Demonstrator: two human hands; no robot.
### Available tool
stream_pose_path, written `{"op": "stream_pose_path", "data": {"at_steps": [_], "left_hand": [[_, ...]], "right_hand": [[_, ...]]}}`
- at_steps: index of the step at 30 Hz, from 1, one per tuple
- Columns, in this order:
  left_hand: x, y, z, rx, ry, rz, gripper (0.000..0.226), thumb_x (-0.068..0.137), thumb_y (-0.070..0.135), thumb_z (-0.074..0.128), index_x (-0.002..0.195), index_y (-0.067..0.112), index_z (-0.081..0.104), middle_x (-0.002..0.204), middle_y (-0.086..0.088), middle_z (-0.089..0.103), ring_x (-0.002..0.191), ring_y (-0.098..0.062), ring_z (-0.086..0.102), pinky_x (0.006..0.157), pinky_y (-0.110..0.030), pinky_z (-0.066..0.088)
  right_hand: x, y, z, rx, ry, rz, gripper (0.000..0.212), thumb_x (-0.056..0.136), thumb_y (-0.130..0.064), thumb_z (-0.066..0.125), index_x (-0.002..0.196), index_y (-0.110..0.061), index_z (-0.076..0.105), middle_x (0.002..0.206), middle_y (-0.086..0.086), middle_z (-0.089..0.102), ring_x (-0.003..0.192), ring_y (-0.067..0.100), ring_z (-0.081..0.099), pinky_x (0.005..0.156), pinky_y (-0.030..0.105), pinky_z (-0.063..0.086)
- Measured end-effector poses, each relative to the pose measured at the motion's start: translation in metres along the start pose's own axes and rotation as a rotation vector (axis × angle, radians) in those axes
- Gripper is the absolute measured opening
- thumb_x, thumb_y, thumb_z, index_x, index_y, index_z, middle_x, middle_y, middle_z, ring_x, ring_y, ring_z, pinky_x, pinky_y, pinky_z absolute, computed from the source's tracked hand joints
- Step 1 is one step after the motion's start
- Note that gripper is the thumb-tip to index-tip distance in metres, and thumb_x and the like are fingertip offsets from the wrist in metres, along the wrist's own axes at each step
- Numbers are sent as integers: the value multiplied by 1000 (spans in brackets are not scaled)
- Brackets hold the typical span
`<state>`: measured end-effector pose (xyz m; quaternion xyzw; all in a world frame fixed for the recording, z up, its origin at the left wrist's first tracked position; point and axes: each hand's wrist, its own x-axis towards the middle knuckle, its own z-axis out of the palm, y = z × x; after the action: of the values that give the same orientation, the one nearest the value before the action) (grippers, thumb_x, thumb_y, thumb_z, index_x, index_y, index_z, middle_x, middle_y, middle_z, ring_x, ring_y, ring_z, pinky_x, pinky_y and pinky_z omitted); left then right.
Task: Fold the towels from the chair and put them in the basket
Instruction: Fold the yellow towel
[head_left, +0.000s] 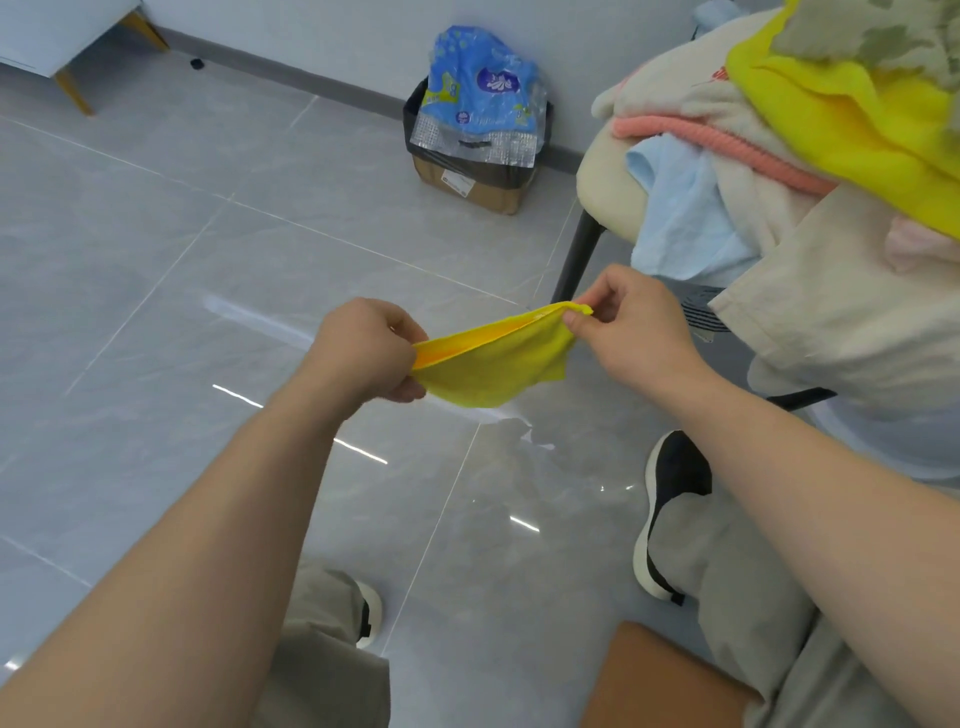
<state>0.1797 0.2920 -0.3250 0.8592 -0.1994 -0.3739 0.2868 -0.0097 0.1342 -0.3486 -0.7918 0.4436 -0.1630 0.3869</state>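
Closest to you, a brown surface (660, 680) cuts into the bottom edge between your knees; what it is cannot be told. Your left shoe (370, 613) and right shoe (670, 509) stand on the grey tiled floor (182, 270), with bare tile between them.

Above the shoes you hold a small yellow towel (493, 364) off the floor, doubled over so two layers meet along its top edge. Your left hand (363, 348) grips the left end with curled fingers. Your right hand (628, 332) pinches the right corner between thumb and fingertips. The top edge runs nearly taut between your hands, higher on the right, and the rest sags below in a loose belly.

Just beyond your right hand is the chair (602, 176), its dark leg close behind the pinched corner. On it lie a cream towel (841, 296), a pale blue towel (685, 228), a pink towel (727, 145) and a larger yellow towel (857, 130), some hanging over the seat's edge.

To your left the floor lies open. Further back, by the wall, a cardboard box (467, 184) holds a blue plastic wrapper (483, 98).
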Motion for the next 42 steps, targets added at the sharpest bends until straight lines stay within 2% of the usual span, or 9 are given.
{"op": "stream_pose_path", "data": {"at_steps": [3,10,15,18,22,28,34,38,42], "left_hand": [[-1,2,-7,-87,53,90,31,76,-6,55,75,16,77,74,-11,75,74,-25,74,77,-39,62],[-6,-5,-11,376,88,433,15,79,14,74,93,20,76,67,4,64,66,-14,60,58,-25,43],[-3,-7,-12,323,90,481,16,97,26,61,103,24,76,64,13,61,67,-9,62,59,-16,40],[-5,-5,-13,261,94,487,19,98,23,60,108,25,75,59,11,63,55,3,60,52,-4,37],[-4,-5,-12,278,152,459,17,99,23,57,105,24,73,60,3,65,56,-5,62,50,-7,38],[6,-14,-12,462,218,387,18,100,20,51,98,17,68,85,-8,69,79,-31,68,78,-44,55],[-2,-13,-2,656,219,251,25,90,3,44,108,14,58,100,-12,57,87,-37,59,69,-40,48],[-9,-4,9,609,129,418,50,85,19,69,132,23,52,126,-5,59,114,-30,57,86,-37,44],[-15,9,23,356,16,632,46,86,24,73,128,23,56,111,0,69,89,-18,65,90,-35,49]], "right_hand": [[2,2,-2,12,-6,49,26,84,-17,75,70,-24,54,78,2,66,74,19,62,69,33,50],[5,3,-4,107,-26,157,23,82,-17,77,72,-22,57,80,11,70,70,18,61,66,34,47],[5,-3,-7,275,-65,277,26,91,-5,67,79,-17,48,79,12,66,58,15,68,44,22,43],[5,-5,-7,460,-96,356,26,93,2,62,84,-14,44,80,15,62,60,19,72,50,28,56],[6,-6,-6,514,-118,317,22,94,4,60,88,-11,45,80,18,64,67,24,72,71,37,63],[-2,-14,-4,316,-235,52,11,92,-2,66,101,-8,65,82,20,72,74,25,73,74,37,62],[-8,-23,1,211,-230,-79,6,94,-12,66,90,-17,65,68,11,72,60,20,69,62,32,60],[-11,-26,8,157,-246,-128,10,93,-15,67,86,-22,65,65,5,70,60,19,70,63,44,61],[-12,-27,17,126,-270,-142,7,92,-20,68,88,-24,66,66,2,71,61,15,71,71,45,60]]}}
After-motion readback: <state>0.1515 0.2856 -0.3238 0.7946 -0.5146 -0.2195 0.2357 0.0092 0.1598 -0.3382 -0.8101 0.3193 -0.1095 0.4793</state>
